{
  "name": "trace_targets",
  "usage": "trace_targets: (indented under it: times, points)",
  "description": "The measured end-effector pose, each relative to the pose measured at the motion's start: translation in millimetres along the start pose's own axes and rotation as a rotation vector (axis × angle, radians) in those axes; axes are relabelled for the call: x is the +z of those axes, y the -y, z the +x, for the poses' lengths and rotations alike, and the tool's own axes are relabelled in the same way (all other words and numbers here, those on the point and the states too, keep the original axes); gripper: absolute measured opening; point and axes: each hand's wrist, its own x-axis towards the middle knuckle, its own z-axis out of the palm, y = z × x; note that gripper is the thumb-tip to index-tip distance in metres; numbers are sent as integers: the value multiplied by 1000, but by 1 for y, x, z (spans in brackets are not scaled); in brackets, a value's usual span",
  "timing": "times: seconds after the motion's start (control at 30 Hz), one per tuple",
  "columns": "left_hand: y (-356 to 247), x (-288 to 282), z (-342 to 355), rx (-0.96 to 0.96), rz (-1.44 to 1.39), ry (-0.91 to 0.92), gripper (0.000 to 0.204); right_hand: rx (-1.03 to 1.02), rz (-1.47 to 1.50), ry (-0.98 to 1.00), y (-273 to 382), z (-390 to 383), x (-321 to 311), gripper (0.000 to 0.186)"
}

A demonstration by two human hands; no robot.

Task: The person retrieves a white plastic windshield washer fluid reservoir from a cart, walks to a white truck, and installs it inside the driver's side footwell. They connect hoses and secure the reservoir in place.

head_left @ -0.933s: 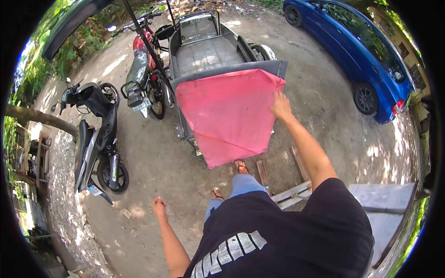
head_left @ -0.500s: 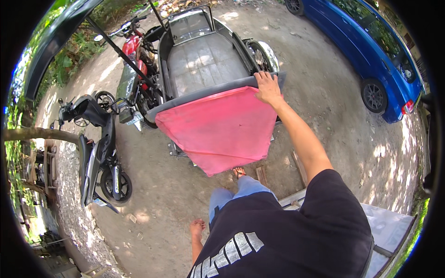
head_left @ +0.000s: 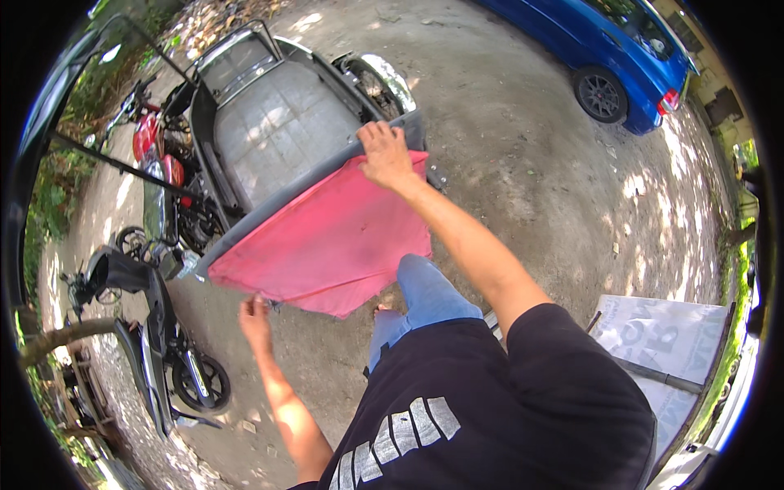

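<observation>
Fingers [head_left: 369,134] of the right hand [head_left: 386,158] slightly spread, laid across the dark rim [head_left: 294,193] at the near end of a sidecar bed [head_left: 278,126]. Pink sheet [head_left: 327,233] hangs directly below that rim, on the near side. Its upper right part lies under and beside the right palm; the fingertips reach beyond it, toward the bed. Cannot tell whether they grip the rim or only rest there.

Left hand [head_left: 256,325] lower, at the sheet's lower left edge. Its fingers bunched close together, blurred; tips right by the pink edge. Cannot tell whether they touch or pinch it.

Sheet tapers toward the bottom, a slanting crease across its lower part. Right knee, in blue jeans [head_left: 437,296], overlaps its lower right side in view.

Around: red motorcycle [head_left: 147,137] alongside the bed on the left; black scooter [head_left: 122,271] nearer, left of the left hand; blue car [head_left: 563,41] well apart, upper right; pale board [head_left: 653,327] at lower right.
</observation>
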Motion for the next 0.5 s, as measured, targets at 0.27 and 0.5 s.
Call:
trace_targets:
  times: [0.27, 0.5]
  points:
    - [-150, 34, 130, 447, 323, -359, 24, -64, 89, 56, -7, 8, 5, 63]
    - [-133, 59, 181, 37, 539, -459, 29, -266, 607, -2, -49, 6, -10, 48]
